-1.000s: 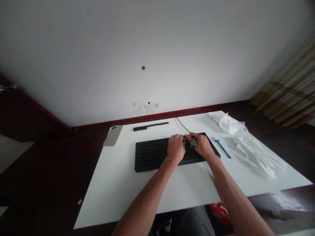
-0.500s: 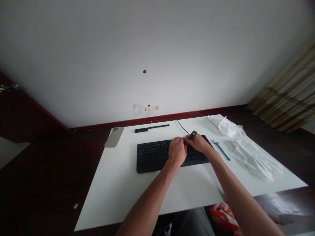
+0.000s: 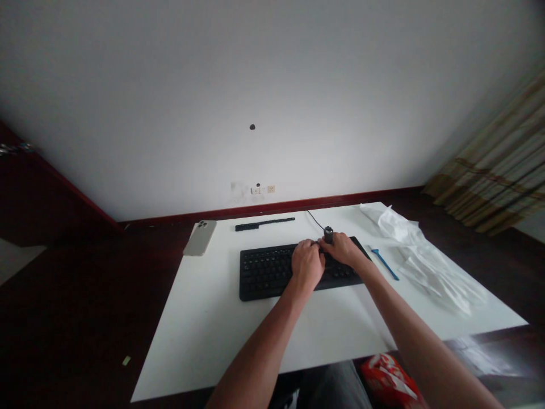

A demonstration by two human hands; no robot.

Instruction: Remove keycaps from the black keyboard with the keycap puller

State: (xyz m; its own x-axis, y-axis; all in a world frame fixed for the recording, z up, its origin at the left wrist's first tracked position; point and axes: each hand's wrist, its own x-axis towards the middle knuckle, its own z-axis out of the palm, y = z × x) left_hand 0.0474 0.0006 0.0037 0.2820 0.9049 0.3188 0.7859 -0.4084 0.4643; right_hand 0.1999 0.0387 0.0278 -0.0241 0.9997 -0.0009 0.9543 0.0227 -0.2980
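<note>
A black keyboard (image 3: 266, 272) lies on the white table (image 3: 204, 318). My left hand (image 3: 307, 262) rests over the middle of its upper rows, with the fingers curled down; whatever they hold is hidden. Beside it, my right hand (image 3: 342, 250) is closed around a short black cylindrical tool (image 3: 328, 234) with a round end pointing up. The fingertips of both hands nearly meet near the keyboard's back edge. Behind the keyboard, a row of small black pieces like keycaps (image 3: 264, 224) is laid out in a line.
A phone (image 3: 200, 238) lies face down at the back left. To the keyboard's right is a thin blue tool (image 3: 386, 264), then a crumpled white plastic bag (image 3: 430, 267). The keyboard's cable (image 3: 315, 219) runs off the back edge. A red bag (image 3: 389, 378) sits below the table's front.
The black tool in my right hand has tipped from slanting right to nearly upright. My left hand keeps about the same place on the keyboard. The view has shifted slightly.
</note>
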